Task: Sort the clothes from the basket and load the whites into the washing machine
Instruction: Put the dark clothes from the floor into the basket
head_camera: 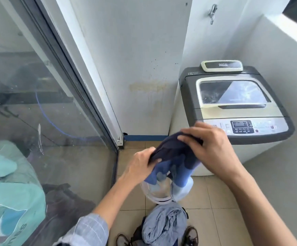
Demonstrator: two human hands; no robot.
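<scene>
While I stand on the tiled floor [213,199] of this narrow balcony, both my hands are up in front of me with a dark navy and blue garment [172,157] bunched between them. My left hand [140,166] pinches the cloth at its left edge, fingers curled into the fabric. My right hand [209,148] grips the upper right part, fingers folded over the navy bunch. The lighter blue and pale ends of the garment hang down from my hands, over a clear round container [157,197] that sits on the tiles below.

Near my feet, a grey-blue crumpled garment [163,226] lies heaped on something dark, between my two brown shoes [191,235]. I cannot tell what the dark thing under it is.

Ahead and to the right, the washing machine [236,107] stands in the corner, its lid closed, its back close to the white wall [140,59] and its right side near the low parapet wall [286,68]. My right hand shows in front of the machine's control panel, apart from it.

To my left a sliding glass door [46,103] runs along the whole side, its frame meeting the floor just left of my left hand. Open tiles lie between the door frame and the machine, and to the right of my feet.
</scene>
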